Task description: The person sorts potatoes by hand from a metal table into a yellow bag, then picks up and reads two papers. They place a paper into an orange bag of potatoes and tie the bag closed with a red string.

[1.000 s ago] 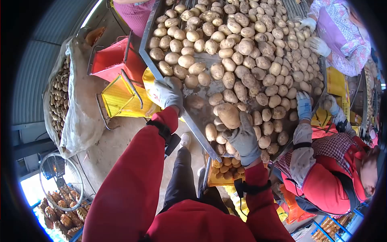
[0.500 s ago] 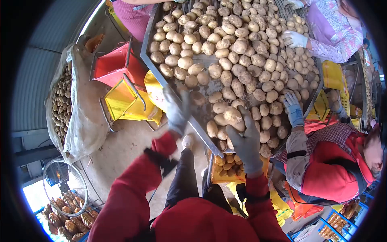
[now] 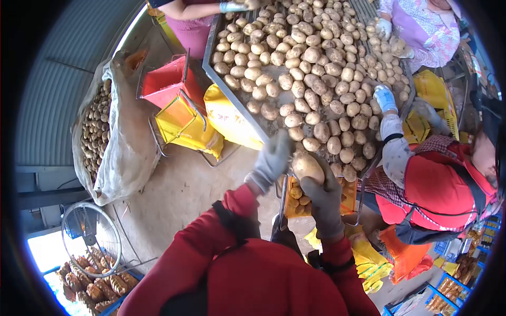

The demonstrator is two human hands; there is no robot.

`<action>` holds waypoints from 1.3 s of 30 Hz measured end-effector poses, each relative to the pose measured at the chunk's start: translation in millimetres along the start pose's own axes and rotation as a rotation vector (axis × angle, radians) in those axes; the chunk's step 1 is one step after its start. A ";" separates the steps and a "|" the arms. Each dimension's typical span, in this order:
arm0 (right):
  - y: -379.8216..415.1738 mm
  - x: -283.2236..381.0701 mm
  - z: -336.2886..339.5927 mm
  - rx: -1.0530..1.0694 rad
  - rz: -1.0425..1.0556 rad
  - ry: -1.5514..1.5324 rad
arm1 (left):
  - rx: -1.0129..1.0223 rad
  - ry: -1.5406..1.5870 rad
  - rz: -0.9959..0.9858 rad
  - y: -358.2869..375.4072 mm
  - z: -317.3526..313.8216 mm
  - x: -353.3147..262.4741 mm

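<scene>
A large pale potato (image 3: 307,167) sits in my right hand (image 3: 326,205), whose grey-gloved fingers are closed about its lower right side. The potato is close to the near end of the metal sorting table (image 3: 240,105), over the orange crate below. My left hand (image 3: 271,162), also grey-gloved, is beside the table's corner just left of that potato. Its fingers are stretched upward, slightly blurred, with nothing visible in them. Many loose potatoes (image 3: 316,87) cover the tabletop beyond both hands.
Below the table end stands an orange crate (image 3: 295,209) of potatoes. Yellow sacks (image 3: 192,134) and a red sack (image 3: 166,89) hang on metal frames at left, near a big white bag (image 3: 126,142) and a fan (image 3: 90,239). Co-workers' gloved hands (image 3: 385,98) reach in from the right and far sides.
My right hand has drawn a potato from the pile toward me, to the table's near end. My left hand has moved right, closer to it. The view has shifted slightly.
</scene>
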State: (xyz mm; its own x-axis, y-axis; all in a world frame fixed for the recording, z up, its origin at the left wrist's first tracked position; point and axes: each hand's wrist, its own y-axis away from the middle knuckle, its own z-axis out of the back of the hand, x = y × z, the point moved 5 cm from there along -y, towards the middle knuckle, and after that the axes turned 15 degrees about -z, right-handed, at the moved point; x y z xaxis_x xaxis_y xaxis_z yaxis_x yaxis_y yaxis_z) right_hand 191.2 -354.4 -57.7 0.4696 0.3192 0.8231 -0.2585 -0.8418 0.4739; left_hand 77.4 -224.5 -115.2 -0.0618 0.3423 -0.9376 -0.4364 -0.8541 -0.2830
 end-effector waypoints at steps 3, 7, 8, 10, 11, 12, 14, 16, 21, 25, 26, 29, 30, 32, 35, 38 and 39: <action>10.6 4.0 -18.5 0.090 -0.142 -0.234 | -0.050 0.176 0.481 -4.4 45.4 11.0; -4.4 -2.9 -56.4 0.006 0.057 0.137 | 0.133 0.332 0.227 -12.5 77.2 8.3; -18.2 -20.7 -66.0 0.164 -0.315 -0.526 | 0.123 0.387 0.079 -13.1 85.9 9.1; -31.8 -31.9 -88.2 -0.020 -0.079 0.099 | 0.186 0.215 -0.198 -27.7 110.9 -31.1; -41.2 -32.8 -104.2 -0.093 0.058 0.412 | 0.216 0.119 -0.351 -38.7 122.8 -47.8; -47.3 -25.5 -125.1 -0.161 0.324 0.658 | 0.254 0.225 -0.209 -39.6 130.5 -36.6; -65.0 -57.0 -140.1 -0.069 -0.168 0.070 | 0.343 0.440 0.064 -35.6 143.0 -6.7; -67.0 -62.5 -176.8 0.072 -0.588 -0.719 | 0.234 0.352 0.123 -47.2 162.6 34.4; -69.8 -82.9 -159.6 0.082 -0.456 -0.492 | 0.436 0.524 0.339 -63.9 193.3 42.3; -69.1 -37.8 -184.8 -0.300 0.356 0.663 | 0.549 0.766 0.363 -37.6 166.6 16.9; -82.0 -43.0 -174.0 -0.263 0.128 0.548 | 0.495 0.793 0.399 -31.9 160.0 41.0; -101.6 -61.7 -141.8 -0.294 -0.355 0.348 | 0.313 0.412 0.475 -31.2 166.6 73.6; -103.4 -44.2 -158.9 -0.251 -0.175 0.466 | 0.288 0.490 0.450 -31.7 166.6 76.3; -106.0 -14.1 -193.1 -0.197 0.026 0.583 | 0.411 0.524 0.452 -38.8 173.3 64.6; -145.4 -26.8 -162.2 -0.203 0.310 0.843 | 0.607 0.604 0.476 -69.6 193.1 26.7; -164.4 -46.7 -102.0 -0.196 -0.203 0.230 | 0.427 0.865 0.436 -67.1 217.1 54.1; -167.5 -28.2 -104.0 -0.213 -0.195 0.279 | 0.386 0.773 0.450 -69.4 240.1 50.6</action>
State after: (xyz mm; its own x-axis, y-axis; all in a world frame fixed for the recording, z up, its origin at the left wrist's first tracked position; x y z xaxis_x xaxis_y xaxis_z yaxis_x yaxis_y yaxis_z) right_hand 133.5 -177.1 -127.8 0.2879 0.5945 0.7508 -0.3704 -0.6539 0.6597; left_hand -111.0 -53.8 -94.5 0.2508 -0.4539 -0.8550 -0.7888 -0.6078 0.0913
